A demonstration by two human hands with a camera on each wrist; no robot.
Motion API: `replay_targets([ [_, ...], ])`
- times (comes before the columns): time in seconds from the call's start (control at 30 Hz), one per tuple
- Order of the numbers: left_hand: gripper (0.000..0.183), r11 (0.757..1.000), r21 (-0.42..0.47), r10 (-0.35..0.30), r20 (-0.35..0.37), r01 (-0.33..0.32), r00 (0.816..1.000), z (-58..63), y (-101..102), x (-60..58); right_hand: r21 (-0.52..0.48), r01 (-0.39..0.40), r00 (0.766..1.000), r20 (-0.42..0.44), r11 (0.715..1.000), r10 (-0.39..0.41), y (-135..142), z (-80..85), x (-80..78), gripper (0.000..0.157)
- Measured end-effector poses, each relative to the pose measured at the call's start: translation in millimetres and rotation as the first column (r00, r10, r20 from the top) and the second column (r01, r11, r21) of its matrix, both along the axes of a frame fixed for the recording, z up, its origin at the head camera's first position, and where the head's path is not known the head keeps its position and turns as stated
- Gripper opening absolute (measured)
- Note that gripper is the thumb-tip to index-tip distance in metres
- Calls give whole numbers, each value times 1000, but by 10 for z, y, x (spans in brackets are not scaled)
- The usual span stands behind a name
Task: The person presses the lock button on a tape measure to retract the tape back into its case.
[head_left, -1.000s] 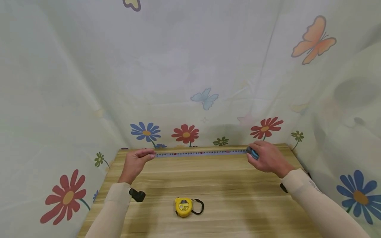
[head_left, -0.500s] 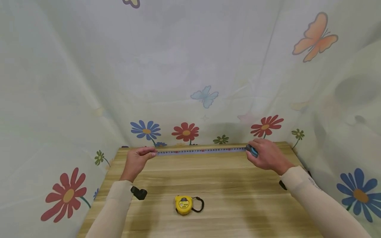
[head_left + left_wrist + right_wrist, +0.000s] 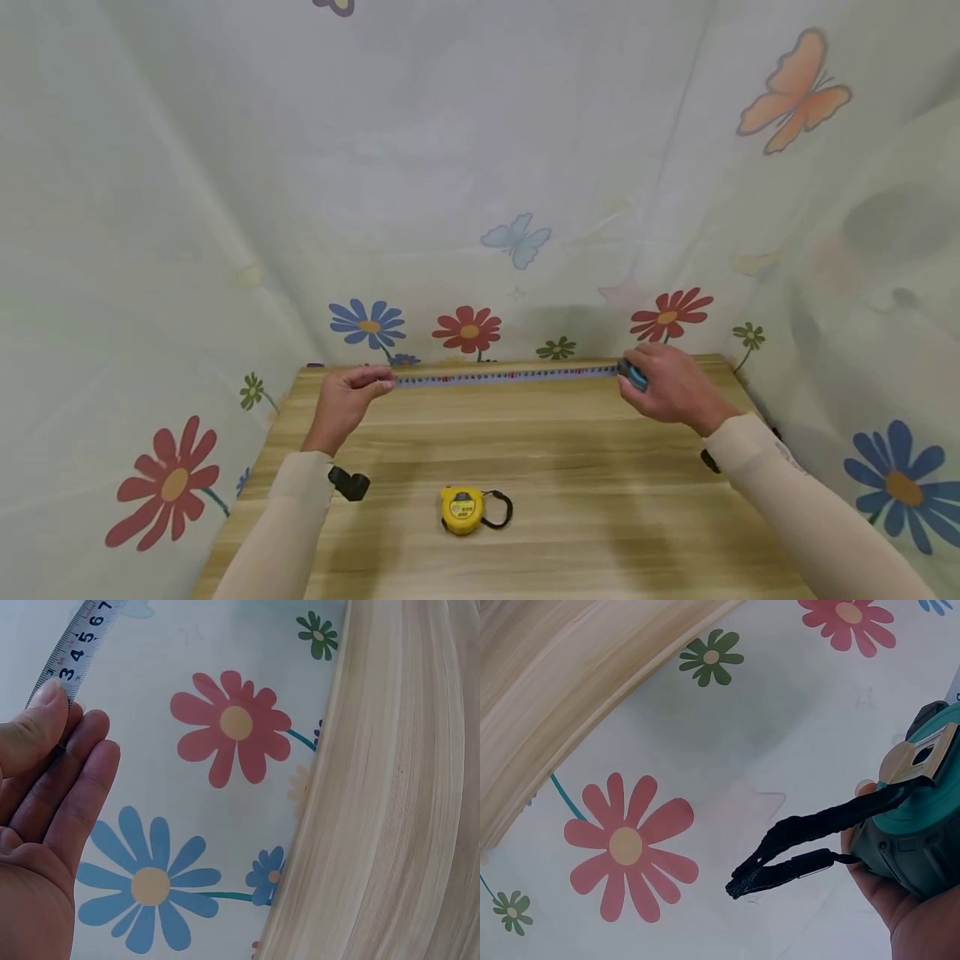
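A blue-and-black tape measure (image 3: 915,802) sits in the grip of my right hand (image 3: 671,385), a black wrist strap hanging from its case. Its white blade (image 3: 495,377) stretches leftward, pulled out straight between the two hands. My left hand (image 3: 348,404) pinches the blade's free end between thumb and fingers; in the left wrist view the thumb (image 3: 41,720) covers the first numbers, and 3 to 7 show beyond it. A second tape measure, yellow (image 3: 462,510) with a black strap loop, lies on the table between my forearms.
The wood-grain table (image 3: 525,458) ends at a back edge just beyond the blade. White cloth (image 3: 450,167) printed with flowers and butterflies hangs behind it and on both sides. A black wrist mount (image 3: 348,483) sticks out from the left sleeve.
The hands keep hold of the stretched tape measure with almost no movement. The whole scene has shifted slightly upward in the head view.
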State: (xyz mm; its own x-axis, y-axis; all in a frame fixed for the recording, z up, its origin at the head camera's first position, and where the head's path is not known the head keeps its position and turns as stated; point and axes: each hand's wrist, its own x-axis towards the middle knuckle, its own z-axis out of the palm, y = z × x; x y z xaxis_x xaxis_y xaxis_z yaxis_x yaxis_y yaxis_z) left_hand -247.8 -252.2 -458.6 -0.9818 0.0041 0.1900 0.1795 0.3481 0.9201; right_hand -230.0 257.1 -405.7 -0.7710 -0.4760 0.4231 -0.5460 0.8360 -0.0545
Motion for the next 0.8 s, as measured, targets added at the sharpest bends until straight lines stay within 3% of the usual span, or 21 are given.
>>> replay_targets([
  [0.8,32,999,34,-2,-18,2,1000,76,69,63,-11,-5,1000,-23,1000,4,-11,81,12,24],
])
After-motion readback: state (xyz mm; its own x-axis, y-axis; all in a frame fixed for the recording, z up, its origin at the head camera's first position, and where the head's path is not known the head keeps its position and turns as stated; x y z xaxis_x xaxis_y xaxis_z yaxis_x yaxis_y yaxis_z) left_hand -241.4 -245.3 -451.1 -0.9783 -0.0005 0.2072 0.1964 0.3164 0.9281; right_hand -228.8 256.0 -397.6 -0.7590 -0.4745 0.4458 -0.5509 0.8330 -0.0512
